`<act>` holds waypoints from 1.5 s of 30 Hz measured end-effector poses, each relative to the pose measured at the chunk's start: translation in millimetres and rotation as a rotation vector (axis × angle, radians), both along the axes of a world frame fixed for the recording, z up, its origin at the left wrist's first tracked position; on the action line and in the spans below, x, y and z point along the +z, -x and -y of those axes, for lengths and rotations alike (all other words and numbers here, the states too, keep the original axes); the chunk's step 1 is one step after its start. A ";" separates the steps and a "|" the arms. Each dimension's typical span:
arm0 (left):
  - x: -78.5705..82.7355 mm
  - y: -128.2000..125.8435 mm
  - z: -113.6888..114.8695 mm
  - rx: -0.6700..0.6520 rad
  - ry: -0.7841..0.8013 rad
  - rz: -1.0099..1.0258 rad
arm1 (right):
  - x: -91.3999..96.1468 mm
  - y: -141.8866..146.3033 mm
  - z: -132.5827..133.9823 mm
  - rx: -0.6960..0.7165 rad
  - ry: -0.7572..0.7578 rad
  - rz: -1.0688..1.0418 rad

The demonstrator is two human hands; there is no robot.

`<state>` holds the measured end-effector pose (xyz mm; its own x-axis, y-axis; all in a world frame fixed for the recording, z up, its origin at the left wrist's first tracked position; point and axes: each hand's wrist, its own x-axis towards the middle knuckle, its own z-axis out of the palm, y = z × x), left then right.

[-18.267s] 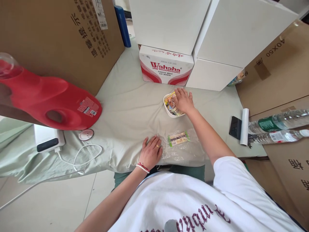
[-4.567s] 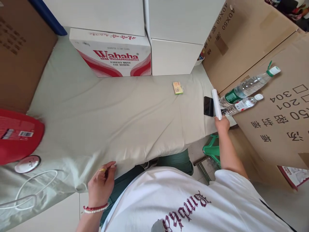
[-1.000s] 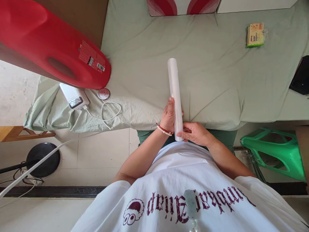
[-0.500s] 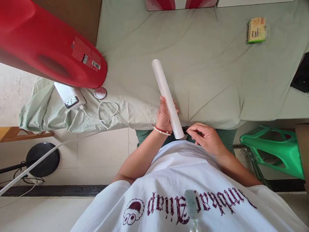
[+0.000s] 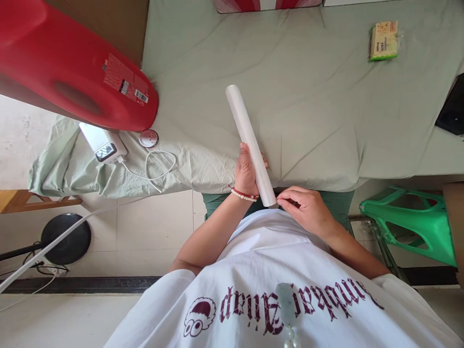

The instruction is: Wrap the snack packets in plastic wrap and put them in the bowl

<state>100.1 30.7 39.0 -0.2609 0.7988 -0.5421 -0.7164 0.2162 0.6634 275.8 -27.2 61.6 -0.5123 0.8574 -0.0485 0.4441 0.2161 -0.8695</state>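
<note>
A long white roll of thin plastic film [image 5: 250,140] slants over the bed-like surface's front edge, its near end close to my shirt. My left hand [image 5: 246,171] is closed around its lower half, with the thumb along the left side and fingertips showing on the right. Beads and a red cord circle that wrist. By the roll's near end, my right hand [image 5: 304,208] is in a pinch, thumb and forefinger together at the roll's edge. Whatever lies between those fingertips is too small to make out.
Pale green cloth [image 5: 308,106] covers the surface. On its left stand a large red jug [image 5: 108,82], a white power bank [image 5: 103,143] with a cable, and a round tin [image 5: 148,138]. A yellow-green packet [image 5: 384,41] lies far right. A green stool [image 5: 409,222] stands below.
My right hand has moved slightly left, and its pinched fingertips now meet the roll's near end. My left hand keeps its hold on the roll. The view has shifted a little.
</note>
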 end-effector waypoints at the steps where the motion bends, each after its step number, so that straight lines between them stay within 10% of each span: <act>1: -0.6 -0.3 0.3 -0.006 -0.004 -0.008 | -0.1 0.4 -0.4 0.008 -0.013 0.011; 38: -4.0 -1.6 0.3 0.015 -0.039 0.022 | -6.2 6.3 4.5 0.018 -0.418 0.171; 45: -4.1 0.5 -0.8 0.009 -0.008 0.043 | -0.4 -1.4 2.5 -0.032 -0.293 0.107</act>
<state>99.6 31.5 35.0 -0.2447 0.8009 -0.5466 -0.7464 0.2042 0.6334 277.2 -29.7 61.2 -0.4903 0.8585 0.1506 0.5401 0.4349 -0.7205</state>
